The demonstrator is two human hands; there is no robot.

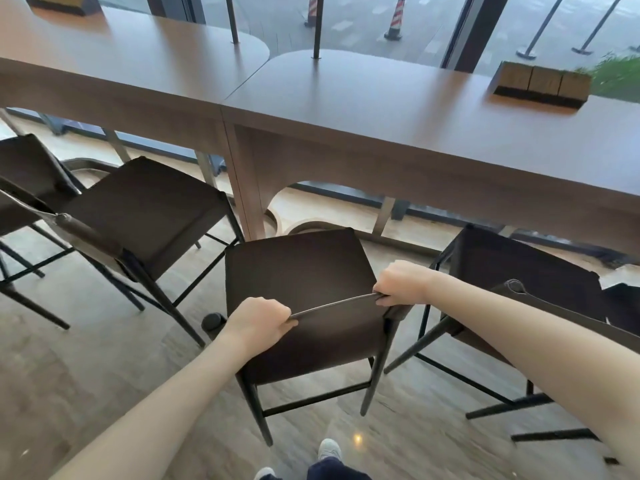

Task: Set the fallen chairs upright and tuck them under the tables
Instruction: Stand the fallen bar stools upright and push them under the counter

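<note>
At 6 o'clock, below table (398, 109): chair (298, 271) upright, seat edge just short of tabletop. Left hand (258, 322), right hand (403, 282) each clamped on backrest's thin top rim. Rim runs 8-to-2 o'clock; table lies at 12. Right hand nearer table. Seat dark, matte, squarish; legs thin black metal; tabletop smooth brown wood.

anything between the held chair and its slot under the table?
Mostly clear. Both hands, left and right, grip the backrest of the chair; floor ahead looks bare. The table's leg panel stands just ahead of the seat's front-left corner and could catch it. Neighbouring chairs sit clear on both sides.
</note>
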